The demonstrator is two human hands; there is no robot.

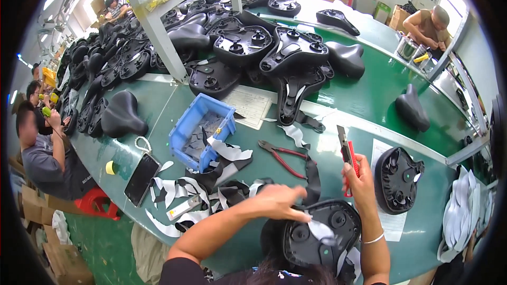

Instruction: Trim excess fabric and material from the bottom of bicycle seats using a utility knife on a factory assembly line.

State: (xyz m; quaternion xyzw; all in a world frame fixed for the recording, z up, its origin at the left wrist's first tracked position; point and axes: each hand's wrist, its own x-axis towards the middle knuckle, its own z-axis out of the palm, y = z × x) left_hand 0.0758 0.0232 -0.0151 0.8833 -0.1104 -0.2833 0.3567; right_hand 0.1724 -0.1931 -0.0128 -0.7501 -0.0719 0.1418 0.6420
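Note:
Near the table's front edge a black bicycle saddle (330, 208) lies underside up. My left hand (280, 201) is over its left side, slightly blurred, with fingers and thumb apart. A blurred white scrap (321, 232) is just below the thumb, over the saddle. Raised above the saddle's right side, my right hand (360, 179) grips a red utility knife (349, 159), its blade end pointing up. Pliers with red handles (288, 159) lie ahead of my left hand. To the right, another upturned saddle (397, 182) rests on a paper sheet (393, 227).
A blue bin (182, 136) holds grey pieces. Around it lie black-and-white strips (185, 192), a phone (142, 179) and yellow tape (110, 167). Saddles (243, 45) pile up beyond, by a white post (161, 31). Co-workers sit left (45, 153) and far right (429, 26).

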